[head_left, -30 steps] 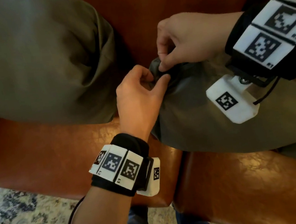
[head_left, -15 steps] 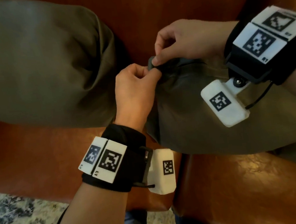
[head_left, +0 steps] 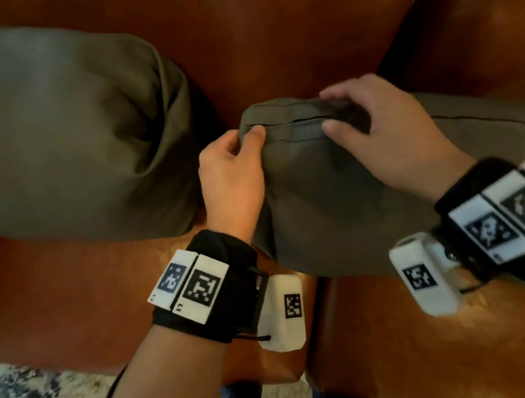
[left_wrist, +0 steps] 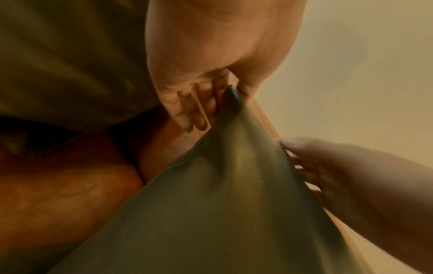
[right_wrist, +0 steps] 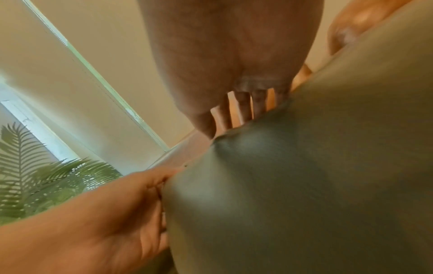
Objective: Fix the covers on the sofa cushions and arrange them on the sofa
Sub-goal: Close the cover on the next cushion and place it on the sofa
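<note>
Head view: left hand (head_left: 231,176) pinching the corner of an olive cushion (head_left: 337,195) on the brown leather sofa (head_left: 282,29); right hand (head_left: 389,135) spread flat, unclenched, along its seam. Wrist views: blurred, apparently same corner pinch.

Gap: narrow strip of sofa (head_left: 267,41) backrest bare between the two cushions.
Left: big olive cushion (head_left: 55,132) blocks (leaning on backrest).
Right: gripped cushion (head_left: 327,197) fills seat.
</note>
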Motion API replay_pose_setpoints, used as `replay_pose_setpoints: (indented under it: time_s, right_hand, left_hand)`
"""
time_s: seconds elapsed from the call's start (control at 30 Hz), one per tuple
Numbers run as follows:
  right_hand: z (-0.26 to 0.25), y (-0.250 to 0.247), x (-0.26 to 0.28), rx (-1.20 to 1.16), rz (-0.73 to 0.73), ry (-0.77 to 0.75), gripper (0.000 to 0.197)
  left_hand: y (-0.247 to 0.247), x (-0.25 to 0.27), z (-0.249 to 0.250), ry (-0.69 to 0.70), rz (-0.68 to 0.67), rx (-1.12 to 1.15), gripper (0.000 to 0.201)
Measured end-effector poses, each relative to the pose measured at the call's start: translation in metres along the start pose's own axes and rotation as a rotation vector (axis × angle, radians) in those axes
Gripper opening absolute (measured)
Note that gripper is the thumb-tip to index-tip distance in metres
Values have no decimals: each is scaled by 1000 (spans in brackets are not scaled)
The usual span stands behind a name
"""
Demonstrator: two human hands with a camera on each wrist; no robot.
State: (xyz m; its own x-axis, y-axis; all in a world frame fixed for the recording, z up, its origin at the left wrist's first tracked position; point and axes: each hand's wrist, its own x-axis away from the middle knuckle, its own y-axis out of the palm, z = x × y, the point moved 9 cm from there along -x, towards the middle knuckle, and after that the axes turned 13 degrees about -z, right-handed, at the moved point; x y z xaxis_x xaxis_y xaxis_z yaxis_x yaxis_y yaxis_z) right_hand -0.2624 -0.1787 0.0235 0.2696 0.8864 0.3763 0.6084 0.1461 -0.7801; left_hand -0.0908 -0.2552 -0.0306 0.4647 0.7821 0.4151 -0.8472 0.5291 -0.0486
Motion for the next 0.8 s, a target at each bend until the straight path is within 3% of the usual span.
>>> replay_pose_setpoints:
  time_s: [0.2,0.37,0.47,0.67,0.73,0.8]
  right_hand:
    - [65,-14,68,-1,245,151,40]
    - [79,-14,82,-31,276,155,43]
    - [86,-21,87,-37,284,194,54]
    - [16,-27,88,12,161,11,96]
    - [7,-39,88,-61,200,-5,100]
    - [4,-55,92,-136,281,-14,89]
  left_hand:
    - [11,0,-9,-72,39,131,24]
    - [23,-3,6,16,69,-62,11]
    - [28,1,21,119,89,-176,19]
    - [88,40,105,388,-49,-338,36]
    - [110,56,131,433,-95,-399,36]
    - [131,73,146,460,-150,-457,36]
